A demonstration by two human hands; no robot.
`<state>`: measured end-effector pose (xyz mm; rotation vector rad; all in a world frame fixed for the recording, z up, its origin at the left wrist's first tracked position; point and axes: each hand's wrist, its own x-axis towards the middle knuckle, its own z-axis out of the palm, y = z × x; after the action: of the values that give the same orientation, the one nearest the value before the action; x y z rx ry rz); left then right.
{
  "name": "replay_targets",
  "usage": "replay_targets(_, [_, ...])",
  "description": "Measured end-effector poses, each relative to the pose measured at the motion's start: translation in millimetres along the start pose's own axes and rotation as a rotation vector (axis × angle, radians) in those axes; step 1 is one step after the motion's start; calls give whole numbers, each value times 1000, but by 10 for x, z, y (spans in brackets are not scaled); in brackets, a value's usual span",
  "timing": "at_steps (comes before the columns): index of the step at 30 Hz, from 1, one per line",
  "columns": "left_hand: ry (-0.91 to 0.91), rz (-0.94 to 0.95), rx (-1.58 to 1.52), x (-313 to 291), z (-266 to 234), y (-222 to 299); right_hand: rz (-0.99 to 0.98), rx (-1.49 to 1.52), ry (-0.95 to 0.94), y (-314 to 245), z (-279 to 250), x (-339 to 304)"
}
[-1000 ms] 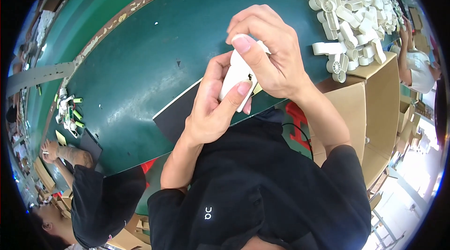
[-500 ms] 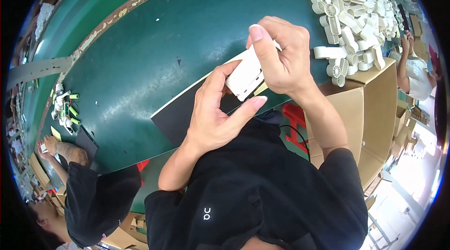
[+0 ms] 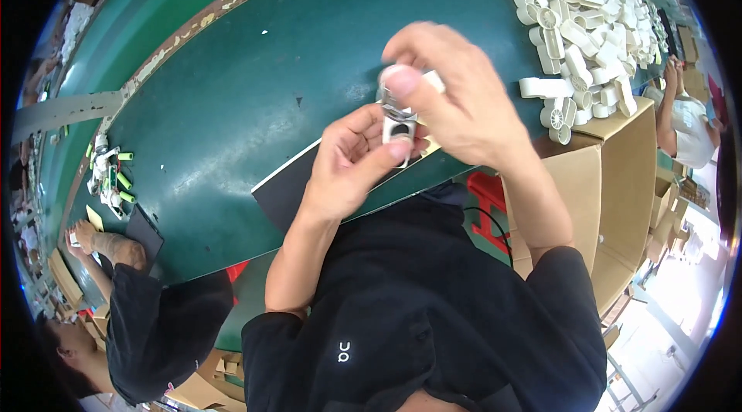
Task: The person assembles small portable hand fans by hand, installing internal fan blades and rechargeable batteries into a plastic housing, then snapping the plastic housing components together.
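Note:
In front of my body I hold a small white plastic housing [image 3: 389, 131], tipped up so that a dark rounded opening faces me. My left hand [image 3: 346, 161] grips its lower part, with the thumb across the near end and the fingers behind. My right hand [image 3: 468, 99] is closed around the upper end, its thumb over a shiny round part; motion blurs these fingers. A white piece also shows beside the right palm. Beneath both hands lies a black mat [image 3: 286, 184] with a pale edge, by the near edge of the green table [image 3: 232, 118].
White fan-shaped housings [image 3: 576, 41] with round grilles are heaped at the right. An open cardboard box [image 3: 622, 188] stands below them, near a red stool [image 3: 487, 199]. At the left, a co-worker's hand [image 3: 83, 236] is near white parts with green cylinders [image 3: 116, 180].
The white housing has turned from lying lengthwise to end-up, its opening toward me. My right hand has shifted left over its top, and my left fingers have curled closer around it.

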<state>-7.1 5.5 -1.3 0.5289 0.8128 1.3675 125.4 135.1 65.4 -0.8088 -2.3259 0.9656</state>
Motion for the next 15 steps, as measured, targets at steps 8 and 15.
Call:
replay_targets(8, [-166,56,-356,15,-205,2,87,83,76,40,-119,-204])
replay_targets(15, [-69,125,-109,-8,-111,101,130,30,61,55,-142,-211])
